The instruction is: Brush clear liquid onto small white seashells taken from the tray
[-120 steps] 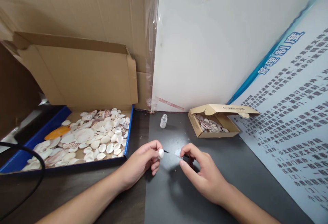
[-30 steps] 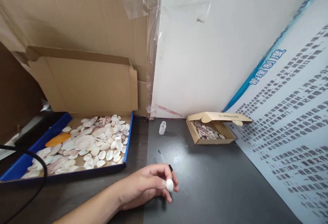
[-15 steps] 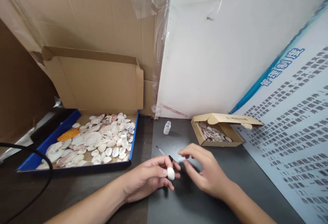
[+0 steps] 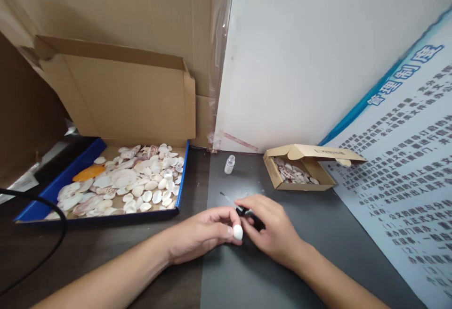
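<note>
My left hand (image 4: 205, 234) pinches a small white seashell (image 4: 238, 232) between thumb and fingers, low over the dark mat. Close beside it, my right hand (image 4: 268, 224) has its thumb and fingers closed on the black cap of a small applicator brush (image 4: 241, 210). The brush's thin clear stem points up and to the left, ending in a dark tip. Both hands nearly touch at the fingertips. Beyond them stands a small open glass bottle (image 4: 229, 164) on the mat.
A blue-edged cardboard box (image 4: 183, 177) on the left holds many shells and an orange piece (image 4: 89, 173). At the back right sits a smaller carton (image 4: 307, 187) with more shells. A black cable (image 4: 62, 233) curves along the left side. Panels rise behind the table.
My right hand has moved left and closed on the brush's black cap, which was by my left fingers. The left hand still holds the shell. The view has tilted down slightly.
</note>
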`<state>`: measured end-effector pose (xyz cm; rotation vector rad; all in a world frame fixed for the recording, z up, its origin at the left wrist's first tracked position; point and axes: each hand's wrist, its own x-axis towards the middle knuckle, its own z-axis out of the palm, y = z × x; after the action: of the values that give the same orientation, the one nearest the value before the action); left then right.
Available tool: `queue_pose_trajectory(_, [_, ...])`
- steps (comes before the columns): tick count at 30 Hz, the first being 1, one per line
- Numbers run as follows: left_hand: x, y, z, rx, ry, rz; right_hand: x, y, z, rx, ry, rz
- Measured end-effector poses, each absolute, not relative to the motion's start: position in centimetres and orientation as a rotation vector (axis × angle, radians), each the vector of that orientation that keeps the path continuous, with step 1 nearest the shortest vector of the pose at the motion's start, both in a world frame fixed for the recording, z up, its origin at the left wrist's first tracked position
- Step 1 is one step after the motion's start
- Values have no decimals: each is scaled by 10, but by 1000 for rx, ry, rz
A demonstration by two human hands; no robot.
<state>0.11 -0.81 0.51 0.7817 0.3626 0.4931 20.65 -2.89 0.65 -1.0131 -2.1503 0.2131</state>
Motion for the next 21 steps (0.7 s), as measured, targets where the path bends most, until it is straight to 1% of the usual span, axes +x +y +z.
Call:
queue_pose_trajectory(3, [2,-5,7,741,446,595,215,-29,16,-1100,-1995,135])
queue_pose_trajectory(6, [3,-1,6,693,568,699,218,-32,24,-1031,-1953,138])
queue_pose_trajectory(9, [3,1,4,654,593,684,215,-34,26,-938,-2013,199])
queue_pose_trajectory(15, [3,1,4,668,565,636,213,-32,24,-1050,-1964,179])
queue_pose_trajectory(21, [2,1,4,670,563,631,214,-34,23,-1013,-2020,280])
